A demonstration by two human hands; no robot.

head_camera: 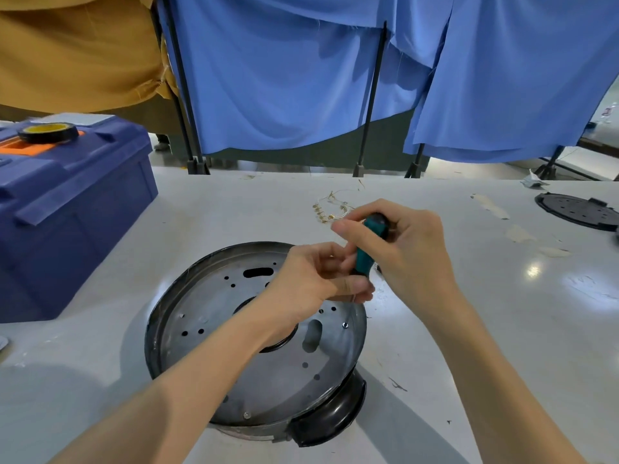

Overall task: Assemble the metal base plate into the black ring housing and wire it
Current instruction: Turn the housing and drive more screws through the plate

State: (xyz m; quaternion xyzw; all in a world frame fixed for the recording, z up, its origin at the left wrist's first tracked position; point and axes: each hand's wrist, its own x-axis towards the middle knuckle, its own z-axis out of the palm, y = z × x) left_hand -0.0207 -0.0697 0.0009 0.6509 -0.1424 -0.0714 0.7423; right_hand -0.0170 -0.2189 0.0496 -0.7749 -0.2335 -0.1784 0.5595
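A round metal base plate point(214, 296) with several holes and slots sits inside the black ring housing point(330, 418) on the white table. My right hand point(405, 242) grips a teal-handled screwdriver point(366, 249) held upright over the plate's right edge. Its thin shaft reaches down to a screw point(345, 325) near the rim. My left hand point(315, 283) pinches the shaft just below the handle; my left forearm crosses the plate and hides its centre hole.
A blue toolbox point(67, 209) stands at the left with a roll of black tape point(48, 132) on its lid. Small brass terminals with thin wire point(330, 209) lie behind my hands. A black perforated disc point(579, 211) lies far right. Blue curtains hang behind.
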